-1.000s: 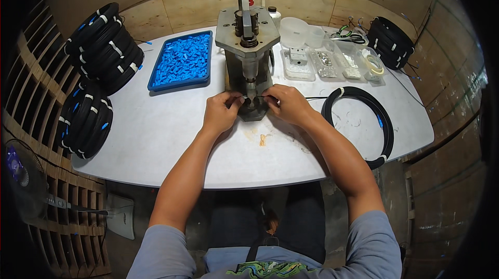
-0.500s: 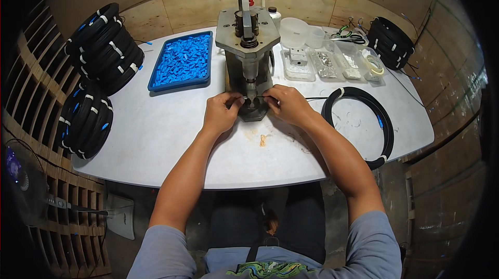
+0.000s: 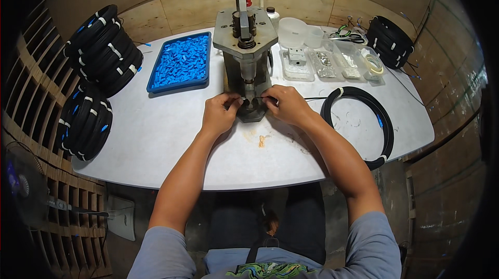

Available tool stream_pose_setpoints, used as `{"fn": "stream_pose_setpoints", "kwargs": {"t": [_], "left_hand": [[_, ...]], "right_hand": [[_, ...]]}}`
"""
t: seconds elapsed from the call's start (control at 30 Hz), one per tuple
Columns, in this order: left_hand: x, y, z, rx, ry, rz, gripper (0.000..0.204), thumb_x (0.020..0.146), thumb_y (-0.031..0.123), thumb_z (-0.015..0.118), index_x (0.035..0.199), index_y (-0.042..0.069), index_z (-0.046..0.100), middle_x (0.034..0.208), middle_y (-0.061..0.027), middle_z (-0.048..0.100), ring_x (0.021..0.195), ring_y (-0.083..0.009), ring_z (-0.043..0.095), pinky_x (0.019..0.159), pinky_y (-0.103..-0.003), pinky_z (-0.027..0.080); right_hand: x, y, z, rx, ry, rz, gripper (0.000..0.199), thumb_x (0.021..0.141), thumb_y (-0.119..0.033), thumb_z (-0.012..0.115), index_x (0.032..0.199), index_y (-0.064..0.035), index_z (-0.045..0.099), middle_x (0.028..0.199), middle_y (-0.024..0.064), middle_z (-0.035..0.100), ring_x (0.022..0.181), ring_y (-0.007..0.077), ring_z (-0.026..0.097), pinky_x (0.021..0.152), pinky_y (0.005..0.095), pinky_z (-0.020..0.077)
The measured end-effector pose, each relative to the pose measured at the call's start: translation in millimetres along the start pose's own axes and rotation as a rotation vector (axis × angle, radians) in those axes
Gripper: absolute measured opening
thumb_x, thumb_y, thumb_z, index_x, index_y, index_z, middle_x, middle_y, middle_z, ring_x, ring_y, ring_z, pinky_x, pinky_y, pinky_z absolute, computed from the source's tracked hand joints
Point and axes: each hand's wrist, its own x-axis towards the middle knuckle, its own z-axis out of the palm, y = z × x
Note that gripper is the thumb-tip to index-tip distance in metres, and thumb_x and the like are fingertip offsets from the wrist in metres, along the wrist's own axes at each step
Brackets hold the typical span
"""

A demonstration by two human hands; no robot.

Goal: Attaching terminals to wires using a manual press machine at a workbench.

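Observation:
A metal bench press (image 3: 246, 32) stands in the middle of the table. At the left side of its lower die, my left hand (image 3: 219, 114) is closed in a pinch; whatever sits between its fingertips is too small to make out. On the other side of the die, my right hand (image 3: 289, 104) pinches a thin black cable (image 3: 315, 98). That cable runs rightward to a black cable coil (image 3: 387, 138), which lies flat with white ties and a blue connector on it. The cable's end is hidden by the fingers and the die.
Left of the press sits a blue tray (image 3: 150, 89) full of small blue plastic parts. Stacked black coils (image 3: 106, 53) stand at the far left, with another stack (image 3: 391, 43) at the back right. Clear containers (image 3: 299, 73) with small parts stand behind my right hand. Orange scraps (image 3: 261, 141) lie in front.

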Motion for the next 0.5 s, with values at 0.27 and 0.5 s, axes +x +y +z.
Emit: {"fn": "stream_pose_setpoints", "kwargs": {"t": [0.27,0.5], "left_hand": [[-2,-2,2,-0.048,0.001,-0.003,0.018,0.084,0.011,0.068,0.096,-0.002,0.07,0.076,-0.0116,0.07,0.069,-0.0141,0.066,0.066,-0.027,0.051],[-1,5,0,-0.014,0.017,-0.014,0.019,0.082,0.014,0.069,0.094,-0.001,0.071,0.076,-0.0143,0.07,0.067,-0.0182,0.067,0.064,-0.029,0.051]], "right_hand": [[-1,-3,0,0.005,0.005,0.019,0.014,0.078,-0.007,0.064,0.091,-0.0025,0.067,0.086,0.0142,0.067,0.077,0.0326,0.065,0.071,0.0373,0.0529],[-1,-3,-1,0.037,0.008,0.051,0.013,0.079,-0.007,0.066,0.091,-0.0021,0.069,0.088,0.0142,0.068,0.076,0.0308,0.067,0.07,0.0341,0.0536]]}}
